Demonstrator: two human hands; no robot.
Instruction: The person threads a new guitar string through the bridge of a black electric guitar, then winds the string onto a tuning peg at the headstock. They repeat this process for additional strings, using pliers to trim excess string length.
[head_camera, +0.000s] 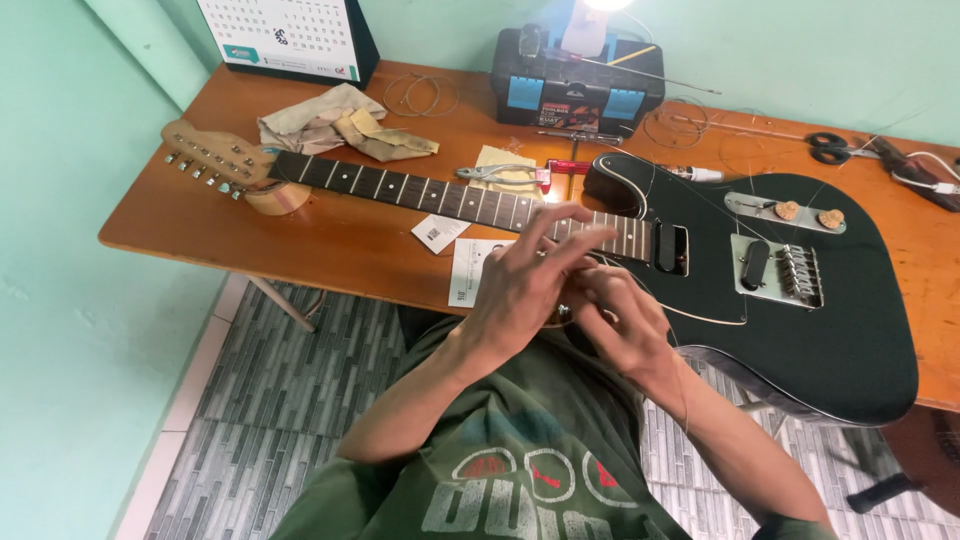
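both hands, left hand (525, 285) and right hand (615, 320), pinch a thin wire string (683, 385) with nearly closed fingers beside the black electric guitar (830, 310), flat on the wooden tabletop (340, 250) for steadiness.

guitar (700, 270) flat on table (330, 250); toolbox (577, 88) behind; rag (340, 122) far-left, pliers (495, 173) btwn

Both hands meet, fingers working close together.
Left hand (520, 285) overlaps right hand (620, 320) just below the guitar (800, 330) neck, fingers bent.

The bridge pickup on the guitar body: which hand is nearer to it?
Right. The right hand sits by the body's lower edge, closer to the bridge pickup; the left hand lies farther away, over the neck end.
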